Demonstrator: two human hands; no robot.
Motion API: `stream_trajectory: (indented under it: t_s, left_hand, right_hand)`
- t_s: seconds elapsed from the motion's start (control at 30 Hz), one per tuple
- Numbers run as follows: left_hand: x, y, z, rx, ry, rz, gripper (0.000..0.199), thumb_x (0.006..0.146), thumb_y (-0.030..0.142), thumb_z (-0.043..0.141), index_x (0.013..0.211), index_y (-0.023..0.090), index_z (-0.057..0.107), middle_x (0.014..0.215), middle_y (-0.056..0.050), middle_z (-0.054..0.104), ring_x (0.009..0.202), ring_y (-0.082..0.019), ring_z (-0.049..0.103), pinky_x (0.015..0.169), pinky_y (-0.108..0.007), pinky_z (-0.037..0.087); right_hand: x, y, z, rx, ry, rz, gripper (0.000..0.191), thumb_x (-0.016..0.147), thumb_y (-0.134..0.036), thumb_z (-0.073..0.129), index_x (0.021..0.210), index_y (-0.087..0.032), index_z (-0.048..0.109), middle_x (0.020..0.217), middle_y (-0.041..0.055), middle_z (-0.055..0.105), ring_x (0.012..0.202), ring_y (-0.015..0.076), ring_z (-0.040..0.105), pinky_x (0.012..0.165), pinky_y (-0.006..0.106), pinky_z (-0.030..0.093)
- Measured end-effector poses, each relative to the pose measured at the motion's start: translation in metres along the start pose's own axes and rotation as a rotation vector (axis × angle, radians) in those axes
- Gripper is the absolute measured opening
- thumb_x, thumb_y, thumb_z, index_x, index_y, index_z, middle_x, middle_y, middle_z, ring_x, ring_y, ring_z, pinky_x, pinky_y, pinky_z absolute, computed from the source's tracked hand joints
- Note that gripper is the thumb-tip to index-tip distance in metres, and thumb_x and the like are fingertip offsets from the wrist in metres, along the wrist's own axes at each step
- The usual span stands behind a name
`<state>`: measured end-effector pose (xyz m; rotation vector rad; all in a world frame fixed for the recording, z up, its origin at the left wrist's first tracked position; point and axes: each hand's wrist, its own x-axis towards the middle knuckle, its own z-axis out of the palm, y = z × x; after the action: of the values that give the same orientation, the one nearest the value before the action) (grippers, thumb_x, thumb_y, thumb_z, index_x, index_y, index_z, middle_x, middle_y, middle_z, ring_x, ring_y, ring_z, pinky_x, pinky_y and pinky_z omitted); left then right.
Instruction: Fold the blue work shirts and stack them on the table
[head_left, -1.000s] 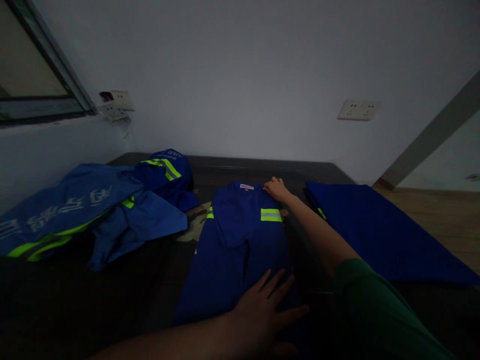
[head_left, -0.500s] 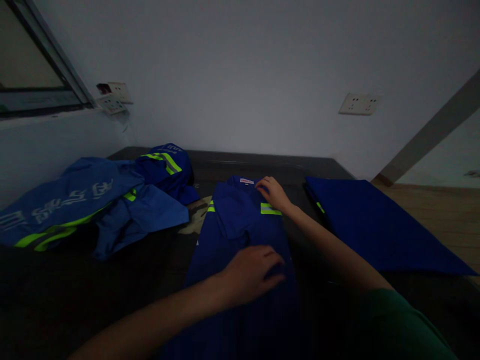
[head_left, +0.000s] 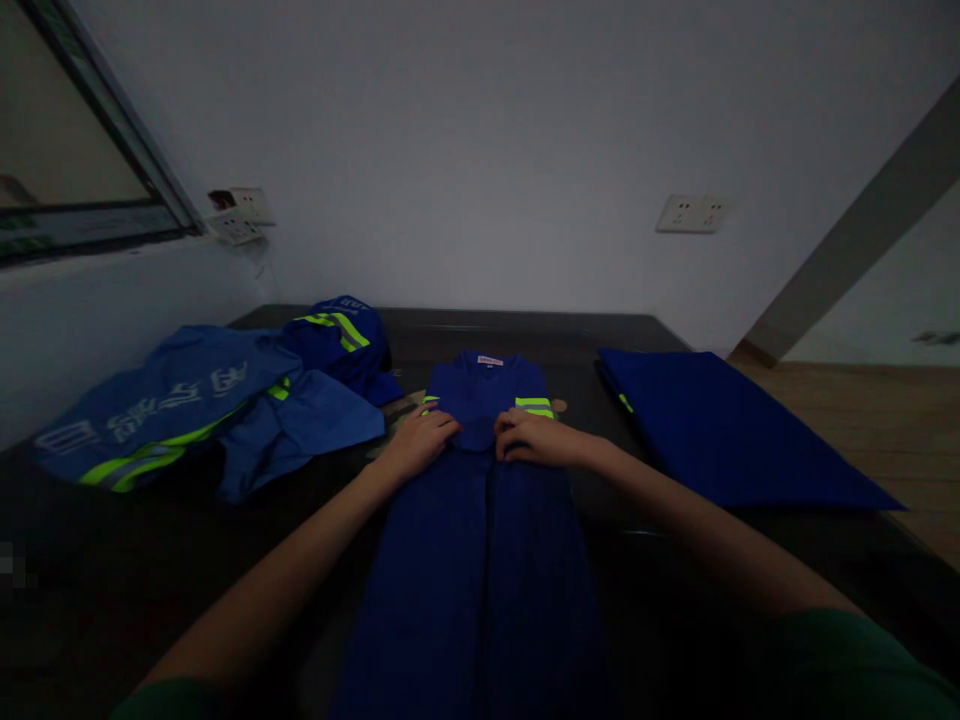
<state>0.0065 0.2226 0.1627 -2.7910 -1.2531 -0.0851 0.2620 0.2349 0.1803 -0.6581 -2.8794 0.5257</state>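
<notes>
A dark blue garment [head_left: 480,560] lies lengthwise on the dark table, its collar and white label at the far end, with yellow-green reflective bands near the collar. My left hand [head_left: 426,437] rests on its left side just below the collar area, fingers curled at the cloth. On the other side my right hand [head_left: 525,437] is closed at the fabric just under the right reflective band. Between the two hands the collar flap lies rounded and flat. The fingertips of both hands press on or pinch the cloth.
Crumpled blue garments [head_left: 202,400] with reflective stripes and white lettering lie at the left on the dark table [head_left: 442,322]. A folded blue garment [head_left: 735,430] lies at the right. Camouflage cloth shows beside the left hand. A wall stands behind.
My left hand has moved forward and left to the garment's left side. My right hand has come down from the collar. The collar flap between them now lies flatter and centred.
</notes>
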Motion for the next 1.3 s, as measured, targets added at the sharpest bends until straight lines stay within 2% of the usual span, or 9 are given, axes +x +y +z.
stream_trajectory:
  t_s: [0.13, 0.23, 0.33, 0.47, 0.6, 0.77, 0.93, 1.17, 1.3]
  left_hand:
    - [-0.007, 0.008, -0.007, 0.029, 0.032, 0.058, 0.037, 0.084, 0.003, 0.045, 0.111, 0.019, 0.065, 0.104, -0.007, 0.067, 0.101, -0.021, 0.061, 0.102, -0.042, 0.039]
    - [-0.014, 0.011, -0.008, -0.029, -0.013, 0.086, 0.045, 0.078, 0.002, 0.047, 0.116, 0.021, 0.063, 0.105, -0.007, 0.064, 0.101, -0.022, 0.059, 0.1, -0.042, 0.04]
    - [-0.017, 0.017, -0.01, -0.18, 0.014, 0.051, 0.049, 0.075, 0.001, 0.047, 0.117, 0.02, 0.061, 0.11, -0.008, 0.061, 0.106, -0.022, 0.056, 0.098, -0.038, 0.042]
    - [-0.016, 0.038, -0.009, -0.415, 0.067, 0.058, 0.038, 0.086, 0.009, 0.043, 0.12, 0.019, 0.058, 0.12, -0.007, 0.057, 0.116, -0.018, 0.051, 0.102, -0.034, 0.041]
    - [-0.018, 0.055, -0.001, -0.434, 0.061, 0.072, 0.024, 0.09, 0.021, 0.051, 0.113, 0.019, 0.061, 0.115, -0.006, 0.06, 0.11, -0.019, 0.054, 0.096, -0.034, 0.044]
    - [-0.021, 0.058, 0.006, -0.438, 0.097, 0.055, 0.018, 0.089, 0.022, 0.056, 0.106, 0.019, 0.061, 0.109, -0.006, 0.062, 0.107, -0.019, 0.055, 0.094, -0.035, 0.045]
    - [-0.021, 0.061, 0.007, -0.527, 0.089, -0.048, 0.015, 0.088, 0.018, 0.054, 0.103, 0.019, 0.056, 0.102, -0.003, 0.062, 0.095, -0.017, 0.059, 0.087, -0.032, 0.048]
    - [-0.026, 0.078, -0.006, -0.572, 0.134, -0.008, 0.016, 0.085, 0.011, 0.052, 0.097, 0.019, 0.059, 0.122, -0.007, 0.053, 0.118, -0.018, 0.05, 0.103, -0.036, 0.042]
    - [-0.054, 0.104, -0.014, -0.474, -0.011, 0.098, 0.031, 0.09, 0.023, 0.054, 0.121, 0.021, 0.055, 0.14, -0.01, 0.048, 0.135, -0.024, 0.038, 0.114, -0.049, 0.027]
  right_hand:
    - [-0.004, 0.003, -0.001, 0.11, 0.015, -0.022, 0.012, 0.089, -0.017, 0.059, 0.094, -0.019, 0.069, 0.103, 0.0058, 0.061, 0.101, 0.0189, 0.055, 0.092, 0.034, 0.043]
    - [-0.006, 0.005, 0.003, 0.183, 0.05, -0.018, 0.011, 0.09, -0.017, 0.058, 0.095, -0.02, 0.067, 0.1, 0.0045, 0.065, 0.1, 0.018, 0.057, 0.093, 0.034, 0.042]
    - [-0.006, 0.008, 0.012, 0.232, 0.119, 0.004, 0.011, 0.091, -0.018, 0.056, 0.095, -0.019, 0.066, 0.1, 0.0049, 0.066, 0.096, 0.0173, 0.058, 0.091, 0.033, 0.043]
    - [-0.007, 0.01, 0.024, 0.283, 0.177, 0.012, 0.012, 0.092, -0.02, 0.053, 0.097, -0.018, 0.064, 0.099, 0.0052, 0.065, 0.096, 0.017, 0.058, 0.091, 0.034, 0.043]
    - [-0.007, 0.007, 0.032, 0.327, 0.223, 0.044, 0.011, 0.093, -0.02, 0.051, 0.097, -0.019, 0.061, 0.099, 0.0052, 0.064, 0.097, 0.017, 0.057, 0.092, 0.035, 0.042]
    - [-0.001, 0.006, 0.044, 0.382, 0.272, 0.124, 0.011, 0.09, -0.019, 0.055, 0.1, -0.018, 0.057, 0.102, 0.0055, 0.062, 0.097, 0.0173, 0.056, 0.089, 0.033, 0.043]
    - [0.004, 0.008, 0.057, 0.321, 0.328, 0.175, 0.014, 0.086, -0.015, 0.058, 0.099, -0.018, 0.055, 0.1, 0.0051, 0.06, 0.096, 0.0188, 0.055, 0.087, 0.034, 0.04]
    - [0.002, 0.008, 0.068, 0.216, 0.45, 0.139, 0.011, 0.086, -0.02, 0.06, 0.096, -0.018, 0.056, 0.098, 0.0062, 0.06, 0.097, 0.0193, 0.051, 0.086, 0.032, 0.04]
    - [0.001, 0.008, 0.067, 0.188, 0.448, 0.096, 0.01, 0.089, -0.025, 0.057, 0.096, -0.018, 0.057, 0.097, 0.0062, 0.06, 0.095, 0.0192, 0.052, 0.089, 0.034, 0.04]
